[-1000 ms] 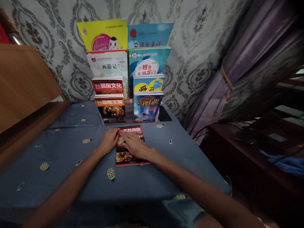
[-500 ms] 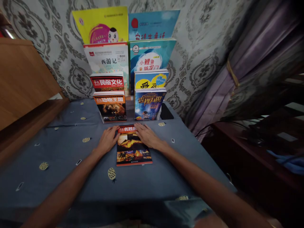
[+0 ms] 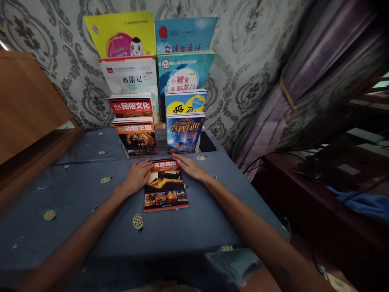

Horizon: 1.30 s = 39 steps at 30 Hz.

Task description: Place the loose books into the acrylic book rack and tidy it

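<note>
Since the earlier frame, the right hand [image 3: 191, 167] has slid off the cover of the flat book [image 3: 166, 186] to its upper right edge, baring the picture and most of the title. The left hand [image 3: 138, 176] stays at the upper left corner, its fingers over the margin. Both hands are loose and palm down, grasping nothing; whether the right fingertips still touch the book, I cannot tell.

The book lies face up at the centre of the frame, on the blue bench [image 3: 170, 235] with its pineapple print. Just beyond it, books stand in two tiered columns. On the left, from the front, are a lion book [image 3: 138, 140], a red-banded book [image 3: 132, 107], a white book [image 3: 130, 77] and a yellow book [image 3: 121, 34]. On the right, a dark blue book [image 3: 184, 132] stands in front. Beside it lies a flat black object [image 3: 207, 142]. A purple curtain [image 3: 273, 109] hangs at the upper right of the frame
</note>
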Tool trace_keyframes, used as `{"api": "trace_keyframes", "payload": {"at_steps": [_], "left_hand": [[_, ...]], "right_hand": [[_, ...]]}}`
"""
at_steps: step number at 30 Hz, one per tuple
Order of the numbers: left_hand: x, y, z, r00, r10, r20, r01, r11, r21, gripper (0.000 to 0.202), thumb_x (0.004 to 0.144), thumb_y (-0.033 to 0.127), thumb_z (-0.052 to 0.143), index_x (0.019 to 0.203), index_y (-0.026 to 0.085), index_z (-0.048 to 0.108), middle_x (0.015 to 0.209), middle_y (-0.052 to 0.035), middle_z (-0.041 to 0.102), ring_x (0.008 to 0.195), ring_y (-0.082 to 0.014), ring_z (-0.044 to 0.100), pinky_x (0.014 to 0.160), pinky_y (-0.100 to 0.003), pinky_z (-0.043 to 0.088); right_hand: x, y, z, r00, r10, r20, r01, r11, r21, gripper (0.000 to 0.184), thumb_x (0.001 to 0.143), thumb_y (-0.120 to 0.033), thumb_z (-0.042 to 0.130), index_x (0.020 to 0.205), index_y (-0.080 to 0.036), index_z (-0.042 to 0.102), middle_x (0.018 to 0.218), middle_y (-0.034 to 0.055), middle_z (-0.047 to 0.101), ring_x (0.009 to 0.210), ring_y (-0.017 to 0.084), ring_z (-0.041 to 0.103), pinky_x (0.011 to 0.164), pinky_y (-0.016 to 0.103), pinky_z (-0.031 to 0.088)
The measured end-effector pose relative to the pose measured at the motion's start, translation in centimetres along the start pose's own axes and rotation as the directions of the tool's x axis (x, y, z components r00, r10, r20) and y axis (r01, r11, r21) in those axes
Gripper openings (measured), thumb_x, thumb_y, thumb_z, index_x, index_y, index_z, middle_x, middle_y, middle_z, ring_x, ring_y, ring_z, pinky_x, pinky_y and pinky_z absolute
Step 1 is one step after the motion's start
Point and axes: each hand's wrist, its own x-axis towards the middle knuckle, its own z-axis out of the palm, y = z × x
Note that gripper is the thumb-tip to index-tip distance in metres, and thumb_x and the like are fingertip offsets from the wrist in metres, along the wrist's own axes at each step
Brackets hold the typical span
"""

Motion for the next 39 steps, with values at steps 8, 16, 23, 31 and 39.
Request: {"api": "trace_keyframes", "payload": {"at_steps": [8, 16, 23, 31, 39], "left_hand": [[3.7, 3.2, 1.1, 0.981, 0.154, 0.118, -0.151, 0.988, -0.033, 0.042, 0.101, 0.027, 0.038, 0.139, 0.018, 0.055, 0.147, -0.0117, 0.055, 0.140, -0.0240, 0.047, 0.112, -0.048, 0.039], [3.0, 6.2, 0.4, 0.923, 0.297, 0.244, -0.272, 0.953, -0.133, 0.044, 0.103, 0.028, 0.034, 0.144, 0.025, 0.049, 0.153, -0.0069, 0.048, 0.144, -0.0205, 0.041, 0.121, -0.054, 0.022], [0.6, 8.1, -0.8, 0.863, 0.445, 0.237, -0.386, 0.886, -0.257, 0.044, 0.103, 0.028, 0.035, 0.145, 0.029, 0.050, 0.150, -0.0033, 0.052, 0.145, -0.0200, 0.040, 0.123, -0.051, 0.019], [-1.8, 10.2, -2.1, 0.777, 0.558, 0.290, -0.447, 0.814, -0.371, 0.043, 0.106, 0.033, 0.033, 0.147, 0.033, 0.046, 0.152, 0.0004, 0.049, 0.150, -0.0195, 0.030, 0.124, -0.050, 0.015], [-2.1, 10.3, -2.1, 0.797, 0.548, 0.254, -0.438, 0.814, -0.382, 0.042, 0.105, 0.030, 0.037, 0.145, 0.035, 0.048, 0.151, 0.0015, 0.050, 0.148, -0.0199, 0.034, 0.124, -0.052, 0.018]], "right_hand": [[0.1, -0.2, 0.2, 1.000, -0.015, -0.013, 0.015, 1.000, 0.022, 0.062, 0.101, -0.059, 0.030, 0.147, -0.022, 0.049, 0.148, 0.0096, 0.054, 0.139, 0.025, 0.049, 0.120, 0.049, 0.033], [-0.2, -0.6, 0.2, 1.000, -0.012, 0.013, 0.012, 0.998, -0.054, 0.057, 0.103, -0.051, 0.031, 0.148, -0.019, 0.047, 0.150, 0.0107, 0.053, 0.139, 0.024, 0.049, 0.119, 0.048, 0.035], [-0.1, -1.1, 0.4, 1.000, -0.023, 0.019, 0.025, 0.987, -0.161, 0.050, 0.104, -0.038, 0.032, 0.147, -0.020, 0.047, 0.150, 0.0087, 0.053, 0.138, 0.023, 0.050, 0.116, 0.046, 0.038], [-0.1, -1.5, 0.5, 1.000, 0.002, 0.002, -0.002, 0.980, -0.200, 0.049, 0.104, -0.033, 0.035, 0.145, -0.012, 0.049, 0.147, 0.0128, 0.056, 0.137, 0.024, 0.051, 0.117, 0.040, 0.037], [-0.2, -1.8, 0.8, 1.000, 0.014, -0.003, -0.014, 0.965, -0.262, 0.048, 0.101, -0.026, 0.038, 0.146, -0.013, 0.048, 0.148, 0.0105, 0.055, 0.136, 0.025, 0.052, 0.115, 0.043, 0.040]]}}
